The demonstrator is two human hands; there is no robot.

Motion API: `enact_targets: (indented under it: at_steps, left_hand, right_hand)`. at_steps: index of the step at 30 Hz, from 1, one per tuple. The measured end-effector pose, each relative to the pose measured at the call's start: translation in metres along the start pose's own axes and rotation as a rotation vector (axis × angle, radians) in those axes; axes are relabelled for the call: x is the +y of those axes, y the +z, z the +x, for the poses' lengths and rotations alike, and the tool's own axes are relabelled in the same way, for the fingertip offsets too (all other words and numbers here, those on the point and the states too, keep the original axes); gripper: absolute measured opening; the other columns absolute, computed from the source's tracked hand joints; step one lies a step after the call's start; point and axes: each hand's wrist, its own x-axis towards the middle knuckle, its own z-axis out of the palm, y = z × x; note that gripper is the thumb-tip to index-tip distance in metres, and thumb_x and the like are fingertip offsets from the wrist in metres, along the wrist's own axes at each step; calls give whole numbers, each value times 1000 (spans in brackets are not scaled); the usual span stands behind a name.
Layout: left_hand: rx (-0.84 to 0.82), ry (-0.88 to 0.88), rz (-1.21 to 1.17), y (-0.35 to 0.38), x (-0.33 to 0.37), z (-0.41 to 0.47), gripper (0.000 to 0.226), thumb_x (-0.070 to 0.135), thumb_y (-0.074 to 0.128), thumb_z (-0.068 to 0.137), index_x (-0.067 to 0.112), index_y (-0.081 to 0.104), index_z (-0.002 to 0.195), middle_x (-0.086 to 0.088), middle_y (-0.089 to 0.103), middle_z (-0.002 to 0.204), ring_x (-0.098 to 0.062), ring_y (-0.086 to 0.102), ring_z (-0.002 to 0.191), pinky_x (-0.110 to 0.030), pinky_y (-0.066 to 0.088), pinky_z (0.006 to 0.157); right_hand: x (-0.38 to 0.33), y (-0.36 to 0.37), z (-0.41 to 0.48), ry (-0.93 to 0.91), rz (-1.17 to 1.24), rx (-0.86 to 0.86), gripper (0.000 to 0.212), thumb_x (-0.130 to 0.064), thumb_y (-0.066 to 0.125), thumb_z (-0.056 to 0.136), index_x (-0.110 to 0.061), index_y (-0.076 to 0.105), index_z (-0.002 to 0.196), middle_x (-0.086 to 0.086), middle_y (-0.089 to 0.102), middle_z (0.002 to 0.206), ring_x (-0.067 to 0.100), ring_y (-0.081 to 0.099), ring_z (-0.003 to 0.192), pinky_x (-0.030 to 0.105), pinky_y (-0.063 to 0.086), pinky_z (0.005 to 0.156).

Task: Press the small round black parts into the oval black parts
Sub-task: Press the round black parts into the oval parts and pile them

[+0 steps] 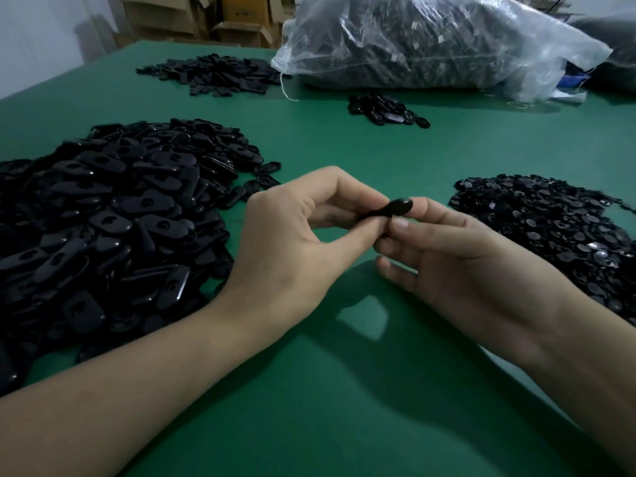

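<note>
Held up above the green cloth-covered table (pixel 344 390): one oval glossy black plastic part (pixel 395 208), gripped at its near end by thumb and forefinger of the left hand (pixel 292 235), pinched at its far rounded end by the right hand (pixel 457 256). Steadied from both ends, most likely for squeezing a round insert home; impossible to tell whether seated, hidden behind the grip. Left of the held part: large heap of oval black parts (pixel 113 215). Right of it: heap of small round black parts (pixel 550 228). Beyond it: small cluster of black pieces (pixel 385 110), flat dark pile (pixel 213 74), clear plastic sack of black stock (pixel 430 43). No obstacle seen between held part and either heap.
</note>
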Motion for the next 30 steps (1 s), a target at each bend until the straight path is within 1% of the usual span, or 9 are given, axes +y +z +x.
enact_targets:
  at_steps: [3,5,7,9,11,13,15,19,30]
  left_hand:
    - [-15,-96,-146,0,-2,2,21,13,83,85,27,72,96,6,79,93,-11,77,87,-21,59,82]
    - [-34,-152,-215,-1,-3,2,21,12,82,84,25,73,98,2,80,92,-15,78,87,-24,60,82]
    - [-53,-206,-271,0,-2,2,22,10,81,84,22,73,100,-1,80,91,-19,79,86,-26,61,83]
    - [-64,-248,-323,0,-2,3,21,6,80,84,18,73,100,-3,80,89,-20,79,84,-27,61,82]
    - [-76,-282,-362,-1,-3,3,21,1,80,85,15,74,99,-5,80,90,-21,79,82,-25,60,79]
    - [-93,-311,-384,0,-4,4,21,-2,79,85,14,74,98,-6,80,90,-21,79,80,-23,59,77]
    - [-106,-333,-390,-1,-5,4,20,-2,78,85,13,74,98,-6,80,89,-21,79,79,-22,59,75]
    - [-133,-367,-386,-1,-6,4,18,-1,77,86,10,75,100,-7,80,90,-21,79,81,-25,61,76]
    - [-179,-403,-369,-2,-8,4,18,-4,71,91,10,76,102,-7,81,88,-15,78,81,-22,60,77]
  right_hand:
    - [-1,4,-1,-126,-148,54,23,-12,74,74,-12,67,96,8,67,87,16,63,72,26,55,74]
    - [-3,6,-4,-254,-322,122,24,-15,75,75,-10,66,97,8,68,85,17,64,71,28,55,74]
    - [-8,5,-7,-431,-588,223,25,-12,78,80,-10,65,101,5,69,83,19,66,72,33,55,73]
    - [-11,3,-9,-625,-911,260,21,-10,78,86,-14,66,103,2,69,85,19,67,74,38,55,73]
    - [-13,0,-10,-761,-1198,259,18,-14,77,88,-21,70,103,-2,67,88,16,66,78,33,53,74]
    - [-14,-2,-10,-822,-1353,245,16,-17,78,88,-25,74,102,-4,66,90,14,65,78,23,50,75]
    - [-15,-4,-9,-834,-1406,220,14,-19,78,87,-24,77,100,-4,66,90,12,64,75,18,47,76]
    - [-15,-7,-9,-850,-1466,193,8,-21,79,89,-22,79,97,-2,66,88,10,63,72,15,45,75]
    - [-18,-8,-9,-830,-1527,154,6,-27,82,86,-23,79,91,-4,66,86,11,63,72,26,48,71]
